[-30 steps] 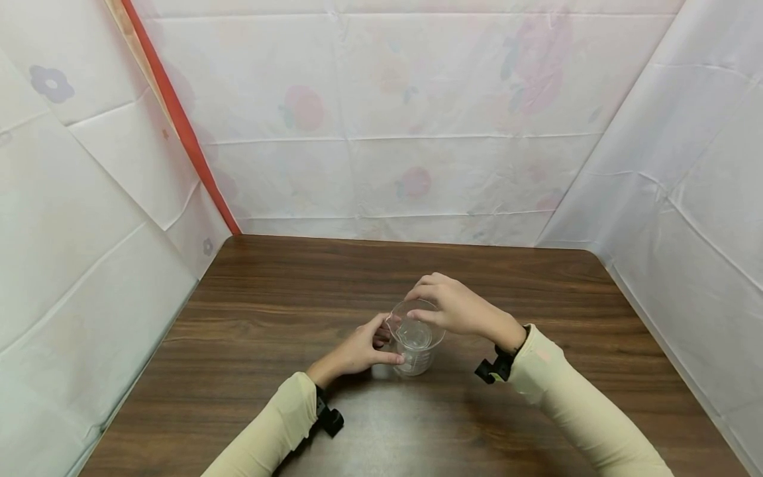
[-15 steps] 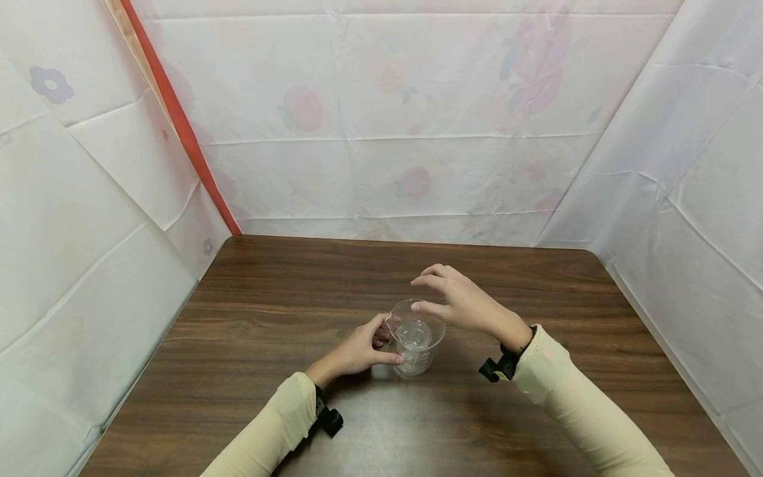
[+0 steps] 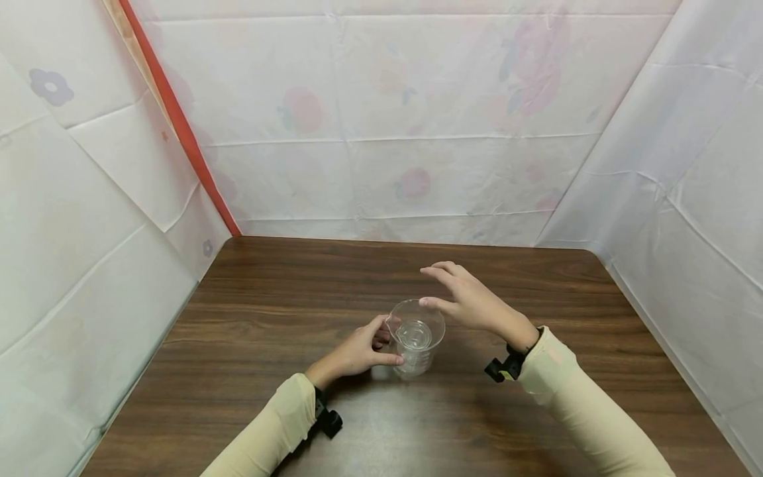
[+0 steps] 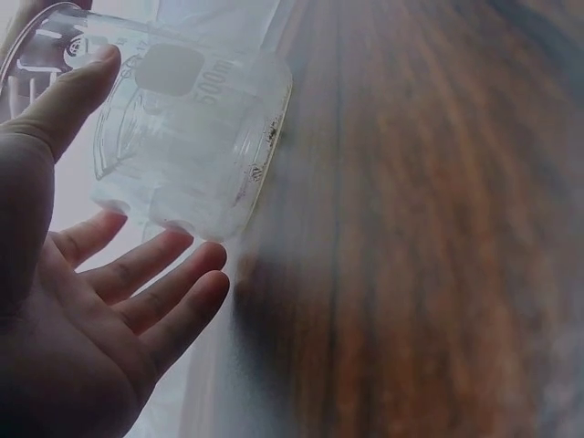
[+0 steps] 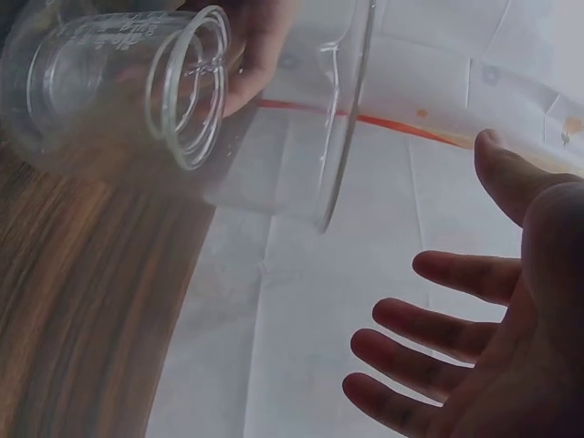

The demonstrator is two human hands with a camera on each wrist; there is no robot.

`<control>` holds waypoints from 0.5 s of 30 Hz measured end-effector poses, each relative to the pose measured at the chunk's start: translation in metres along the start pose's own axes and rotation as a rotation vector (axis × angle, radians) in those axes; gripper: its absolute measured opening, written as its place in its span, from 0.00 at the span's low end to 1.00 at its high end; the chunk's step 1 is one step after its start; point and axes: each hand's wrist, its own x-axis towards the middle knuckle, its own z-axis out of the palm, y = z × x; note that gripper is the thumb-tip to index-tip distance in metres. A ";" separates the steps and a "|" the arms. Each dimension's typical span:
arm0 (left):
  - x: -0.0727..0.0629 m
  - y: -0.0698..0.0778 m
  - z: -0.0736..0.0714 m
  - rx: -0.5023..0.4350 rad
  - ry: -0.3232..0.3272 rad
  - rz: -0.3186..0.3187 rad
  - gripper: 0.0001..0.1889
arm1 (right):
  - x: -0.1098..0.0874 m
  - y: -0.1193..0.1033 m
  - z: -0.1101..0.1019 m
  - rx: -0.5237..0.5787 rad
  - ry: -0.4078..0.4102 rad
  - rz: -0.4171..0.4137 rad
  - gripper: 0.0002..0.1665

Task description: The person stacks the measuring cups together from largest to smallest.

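Observation:
A large clear glass beaker (image 3: 423, 361) stands upright on the wooden table, with printed markings that include "500m" in the left wrist view. Smaller glass beakers (image 5: 196, 91) are nested inside it; how many is hard to tell through the glass. My left hand (image 3: 354, 349) holds the large beaker from the left, thumb (image 4: 78, 96) on the near side and fingertips (image 4: 178, 233) against the opposite side. Just right of the rim, my right hand (image 3: 473, 301) is raised with fingers spread and nothing in it. A gap separates it from the rim in the right wrist view.
The brown wooden table (image 3: 268, 285) is enclosed by pale printed cloth (image 3: 381, 119) at the back and both sides. A red strip (image 3: 191, 139) runs down the back left corner. Black wrist cameras (image 3: 503, 366) sit on both wrists.
My right hand has drawn out of the large beaker's mouth, moving up and right, and its fingers have spread. My left hand and the beaker have stayed in place.

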 end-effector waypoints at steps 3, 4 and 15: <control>0.000 0.001 0.000 -0.001 0.000 -0.001 0.36 | -0.001 0.002 0.000 -0.004 0.010 0.018 0.38; 0.000 0.001 0.000 -0.001 0.000 -0.001 0.36 | -0.002 0.003 0.000 -0.009 0.016 0.022 0.38; 0.001 -0.002 0.001 0.006 -0.002 0.003 0.36 | -0.006 0.015 0.005 -0.128 0.076 0.061 0.43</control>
